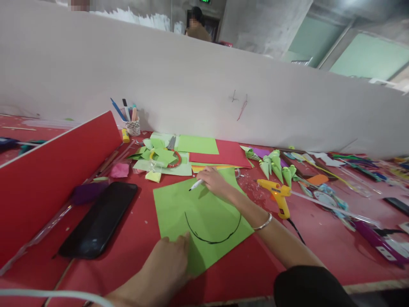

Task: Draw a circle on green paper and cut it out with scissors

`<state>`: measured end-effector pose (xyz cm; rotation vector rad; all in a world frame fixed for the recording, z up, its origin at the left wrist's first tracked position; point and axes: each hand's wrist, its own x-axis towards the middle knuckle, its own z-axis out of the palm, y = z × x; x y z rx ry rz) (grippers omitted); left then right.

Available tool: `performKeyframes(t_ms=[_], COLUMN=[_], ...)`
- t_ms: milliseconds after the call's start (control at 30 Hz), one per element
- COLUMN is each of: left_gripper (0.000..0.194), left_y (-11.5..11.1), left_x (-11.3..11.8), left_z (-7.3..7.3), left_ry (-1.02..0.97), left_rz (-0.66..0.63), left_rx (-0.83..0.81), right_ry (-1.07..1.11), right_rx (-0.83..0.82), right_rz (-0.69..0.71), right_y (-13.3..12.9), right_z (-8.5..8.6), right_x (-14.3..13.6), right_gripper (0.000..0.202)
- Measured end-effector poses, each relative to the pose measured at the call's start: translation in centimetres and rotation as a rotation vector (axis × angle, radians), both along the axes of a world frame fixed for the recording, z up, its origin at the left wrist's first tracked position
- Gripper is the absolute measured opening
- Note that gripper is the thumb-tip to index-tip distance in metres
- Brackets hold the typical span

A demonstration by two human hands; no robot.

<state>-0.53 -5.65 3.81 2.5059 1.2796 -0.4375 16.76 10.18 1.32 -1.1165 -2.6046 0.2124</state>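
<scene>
A sheet of green paper lies askew on the red table, with a thick black curve drawn on its lower half. My right hand grips a white marker, its dark tip pointing left over the upper part of the sheet. I cannot tell whether that tip touches the paper. At the sheet's lower left edge, my left hand holds the paper down, fingers curled and partly hidden behind the knuckles. The curve starts just above its fingertips.
A black phone lies left, beside an upright red board. Behind are scissors, paper scraps and a pen cup. On the right are a yellow glue gun, green paper cones and a purple power strip.
</scene>
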Motion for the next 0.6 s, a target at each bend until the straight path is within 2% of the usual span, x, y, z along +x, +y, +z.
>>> performKeyframes(t_ms=[133, 267, 367, 433, 533, 600], left_gripper=[0.058, 0.045, 0.053, 0.061, 0.060, 0.061], left_y=[1.2, 4.2, 6.8, 8.0, 8.6, 8.5], left_x=[-0.3, -2.4, -4.1, -4.9, -5.5, -5.6], left_z=[0.8, 1.4, 0.5, -0.5, -1.8, -2.1], left_ry=[-0.012, -0.071, -0.090, -0.107, -0.127, -0.107], left_rz=[-0.083, -0.007, -0.063, -0.081, -0.097, -0.059], left_rx=[-0.036, 0.193, 0.277, 0.283, 0.254, 0.257], right_ry=[-0.002, 0.053, 0.099, 0.167, 0.225, 0.227], right_rx=[0.004, 0.015, -0.031, -0.116, -0.195, -0.266], right_rz=[-0.003, -0.153, -0.251, -0.258, -0.240, -0.259], right_y=[1.2, 0.7, -1.3, -3.1, -5.5, -6.5], right_z=[-0.4, 0.2, 1.3, 1.9, 2.1, 1.6], right_x=[-1.1, -0.3, 1.2, 2.2, 3.5, 4.2], right_gripper=[0.020, 0.023, 0.032, 0.035, 0.028, 0.025])
